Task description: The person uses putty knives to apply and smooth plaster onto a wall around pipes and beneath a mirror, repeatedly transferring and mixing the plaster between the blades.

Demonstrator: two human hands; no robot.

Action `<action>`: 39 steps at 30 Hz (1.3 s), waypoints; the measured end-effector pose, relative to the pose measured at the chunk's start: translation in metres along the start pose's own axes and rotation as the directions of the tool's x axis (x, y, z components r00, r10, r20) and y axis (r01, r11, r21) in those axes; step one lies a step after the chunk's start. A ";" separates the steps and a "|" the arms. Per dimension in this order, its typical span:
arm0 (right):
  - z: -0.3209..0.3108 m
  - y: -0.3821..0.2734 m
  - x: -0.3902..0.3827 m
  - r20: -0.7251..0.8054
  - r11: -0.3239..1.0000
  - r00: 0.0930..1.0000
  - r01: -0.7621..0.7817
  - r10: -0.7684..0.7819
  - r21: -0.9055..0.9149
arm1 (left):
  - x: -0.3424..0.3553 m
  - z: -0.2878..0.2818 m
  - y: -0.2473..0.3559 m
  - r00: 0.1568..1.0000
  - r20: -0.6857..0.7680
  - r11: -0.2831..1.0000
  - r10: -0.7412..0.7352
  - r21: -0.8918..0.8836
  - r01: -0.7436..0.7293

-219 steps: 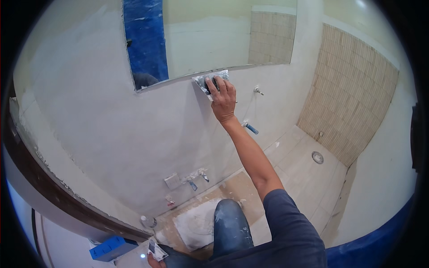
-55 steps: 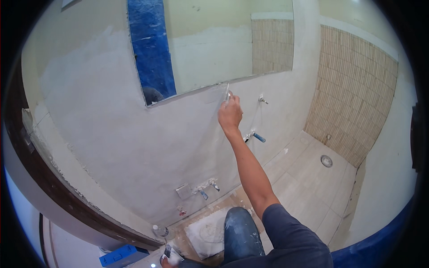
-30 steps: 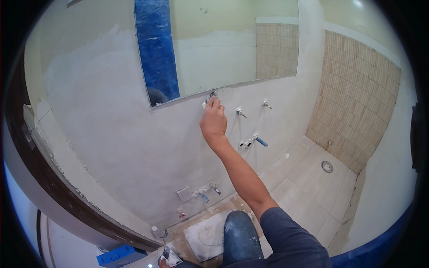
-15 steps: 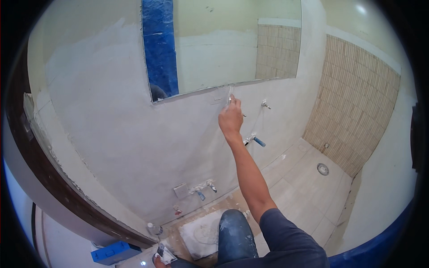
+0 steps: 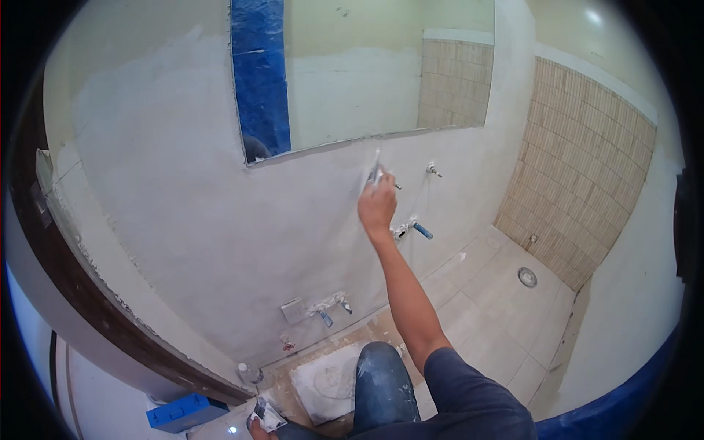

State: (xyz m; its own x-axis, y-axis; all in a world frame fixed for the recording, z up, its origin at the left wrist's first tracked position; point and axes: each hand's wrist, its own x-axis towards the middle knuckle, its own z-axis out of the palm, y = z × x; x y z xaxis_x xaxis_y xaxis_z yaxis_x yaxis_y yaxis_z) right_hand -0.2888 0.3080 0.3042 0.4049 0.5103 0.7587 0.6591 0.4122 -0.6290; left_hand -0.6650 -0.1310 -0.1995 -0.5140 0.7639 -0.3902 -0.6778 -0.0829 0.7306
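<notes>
With my right arm stretched up the plastered wall (image 5: 198, 205), my right hand (image 5: 378, 205) is closed around a putty knife (image 5: 375, 174). The blade lies against the wall, a little below the lower edge of the mirror (image 5: 352, 95). Down at the lower edge of the view, my left hand (image 5: 258, 431) grips a second putty knife (image 5: 270, 415) with white putty on its blade. Only part of that hand shows beside my leg.
A pipe stub (image 5: 433, 170) and a blue-capped valve (image 5: 422, 230) jut from the wall at right. Lower down are more capped pipes (image 5: 325, 318). A putty-smeared board (image 5: 323, 381) and a clear bottle (image 5: 248, 372) are on the floor, near a blue box (image 5: 187, 412).
My right hand has drawn the putty knife down slightly, away from the mirror's lower edge, and the blade shows more. My left hand has stayed almost in place.
</notes>
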 end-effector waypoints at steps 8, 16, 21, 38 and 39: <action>0.019 -0.018 0.024 -0.017 0.979 0.984 -0.176 0.175 -0.108 | 0.006 -0.006 -0.003 1.000 0.003 1.000 0.028 0.003 -0.028; 0.005 -0.009 -0.029 0.120 0.963 0.956 0.265 -0.269 0.046 | -0.001 0.003 0.001 1.000 0.006 1.000 0.028 0.007 -0.028; 0.004 0.008 0.030 -0.022 0.995 0.995 -0.096 0.095 -0.033 | 0.002 -0.002 0.002 1.000 -0.014 0.999 0.007 -0.040 -0.007; -0.014 -0.018 -0.014 0.240 0.884 0.877 0.453 -0.417 -0.118 | -0.001 0.003 0.001 1.000 -0.015 1.000 -0.005 -0.031 0.005; -0.019 -0.009 -0.006 0.118 0.808 0.828 0.561 -0.548 -0.182 | -0.002 0.003 0.002 1.000 -0.010 0.999 -0.005 -0.032 0.005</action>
State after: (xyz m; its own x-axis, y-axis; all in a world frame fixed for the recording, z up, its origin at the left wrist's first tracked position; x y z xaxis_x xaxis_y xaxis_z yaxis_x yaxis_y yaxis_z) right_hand -0.2849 0.2867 0.3090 -0.1009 0.2853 0.9531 0.8747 0.4820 -0.0517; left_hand -0.6634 -0.1305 -0.1957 -0.5159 0.7578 -0.3996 -0.6966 -0.0995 0.7105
